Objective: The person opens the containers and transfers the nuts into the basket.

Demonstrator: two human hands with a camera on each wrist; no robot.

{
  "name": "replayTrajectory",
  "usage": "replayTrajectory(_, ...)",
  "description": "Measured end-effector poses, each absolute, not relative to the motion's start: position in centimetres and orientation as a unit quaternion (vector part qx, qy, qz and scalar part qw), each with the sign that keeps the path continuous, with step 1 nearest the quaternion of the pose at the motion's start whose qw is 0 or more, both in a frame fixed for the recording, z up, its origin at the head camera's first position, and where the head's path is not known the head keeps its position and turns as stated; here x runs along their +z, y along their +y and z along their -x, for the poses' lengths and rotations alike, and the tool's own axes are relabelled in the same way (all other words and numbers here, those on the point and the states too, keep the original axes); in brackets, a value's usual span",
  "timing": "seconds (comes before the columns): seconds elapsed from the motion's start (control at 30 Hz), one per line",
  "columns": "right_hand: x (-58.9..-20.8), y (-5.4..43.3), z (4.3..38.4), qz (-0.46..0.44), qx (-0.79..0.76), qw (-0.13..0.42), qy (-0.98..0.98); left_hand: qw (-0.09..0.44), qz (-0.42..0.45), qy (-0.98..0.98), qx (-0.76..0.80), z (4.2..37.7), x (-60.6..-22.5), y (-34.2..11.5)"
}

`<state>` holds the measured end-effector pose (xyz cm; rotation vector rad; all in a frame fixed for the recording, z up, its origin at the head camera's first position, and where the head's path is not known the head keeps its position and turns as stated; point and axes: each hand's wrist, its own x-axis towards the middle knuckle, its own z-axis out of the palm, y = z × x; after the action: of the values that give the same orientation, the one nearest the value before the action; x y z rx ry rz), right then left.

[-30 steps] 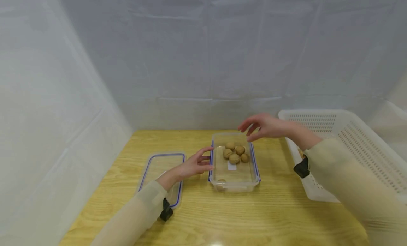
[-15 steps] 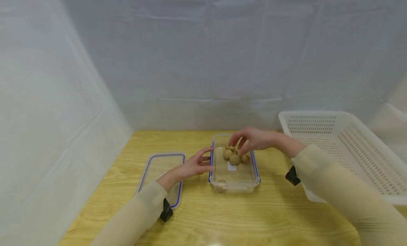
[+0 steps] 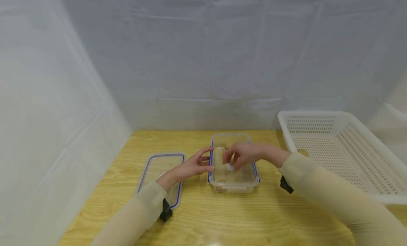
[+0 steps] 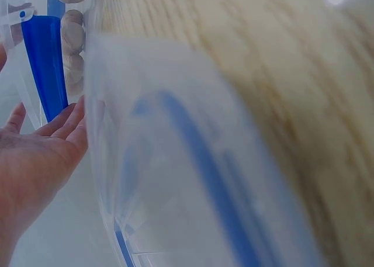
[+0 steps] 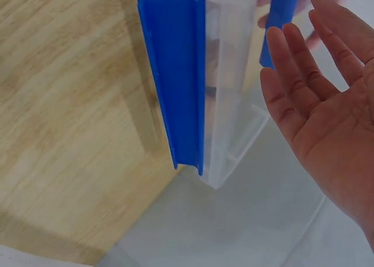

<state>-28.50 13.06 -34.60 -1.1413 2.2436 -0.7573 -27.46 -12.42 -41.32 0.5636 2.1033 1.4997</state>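
Note:
A clear box with blue side clips (image 3: 235,187) stands on the table. One walnut (image 3: 220,184) lies in its near left corner, and more walnuts (image 4: 72,36) show through its wall in the left wrist view. My left hand (image 3: 190,165) rests against the box's left side, fingers spread and loosely bent. Over the box's middle hangs my right hand (image 3: 243,154), its fingers pointing down inside the rim and hiding most walnuts from the head view. In the right wrist view those fingers (image 5: 301,80) look relaxed, with no walnut visible between them.
The clear lid with a blue seal (image 3: 166,161) lies left of the box, under the left forearm. A white perforated basket (image 3: 313,113) stands at the right, a brownish round thing (image 3: 303,152) inside near its left wall. White sheeting (image 3: 203,62) encloses the table.
My right hand has come down from above the box's far right edge, moving left and nearer, into the box over the walnuts. The left hand has stayed put.

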Motion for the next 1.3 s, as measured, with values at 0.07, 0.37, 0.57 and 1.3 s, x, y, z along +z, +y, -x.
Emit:
replayTrajectory(0.07, -35.0, 12.7, 28.4, 0.417, -0.271, 0.257, 0.829, 0.245, -0.206, 0.771, 0.55, 27.5, -41.3, -12.4)
replayTrajectory(0.37, -36.8, 11.8, 28.0, 0.393, -0.259, 0.292, 0.832, 0.247, -0.207, 0.767, 0.555, 27.6, -41.4, -12.3)
replayTrajectory(0.57, -38.0, 11.5, 28.0, 0.428, -0.257, 0.298, 0.814, 0.246, -0.211, 0.767, 0.554, 27.6, -41.5, -12.2)
replayTrajectory(1.3, -39.5, 10.4, 27.8, 0.448, -0.249, 0.263, 0.817, 0.237, -0.214, 0.775, 0.546, 27.7, -41.4, -12.2)
